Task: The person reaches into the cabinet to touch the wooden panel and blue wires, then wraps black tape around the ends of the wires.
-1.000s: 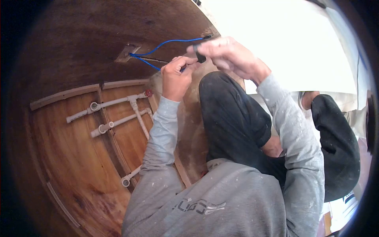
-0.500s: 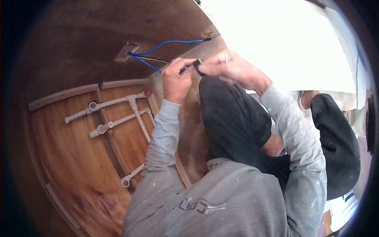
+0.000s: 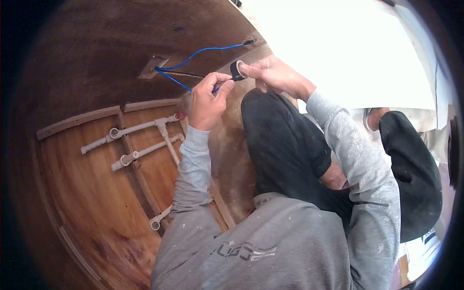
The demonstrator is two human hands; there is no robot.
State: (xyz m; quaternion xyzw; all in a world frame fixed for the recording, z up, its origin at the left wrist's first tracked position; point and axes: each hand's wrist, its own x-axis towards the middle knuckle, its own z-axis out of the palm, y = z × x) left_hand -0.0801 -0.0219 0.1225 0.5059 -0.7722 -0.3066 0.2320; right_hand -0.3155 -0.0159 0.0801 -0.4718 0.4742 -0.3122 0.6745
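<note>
The left hand [image 3: 207, 101] has its grip closed, thumb and forefinger pinched on the end of one blue wire [image 3: 176, 80]. Just beside it, the right hand [image 3: 275, 76] has its grip clamped on a single black tape roll [image 3: 237, 70], thumb on the rim and the ring's opening turned toward the camera. The roll sits just above the left fingertips, close to the pinched wire end. There are two blue wires. The held one and a second blue wire [image 3: 208, 50] both come out of one square cut-out [image 3: 152, 66] in the dark wooden panel [image 3: 96, 58], and the second arcs up and right to the panel's edge. Lower on the panel are the white pipes [image 3: 137, 127], with three round sockets to count and one red cap [image 3: 181, 115] at an upper joint. One dark-trousered knee [image 3: 275, 130] rises below the hands. Half a second earlier the right hand was lower, against the left fingertips, with the roll mostly hidden. Now it is lifted and the roll shows plainly. The left hand's pinch has kept its place.
</note>
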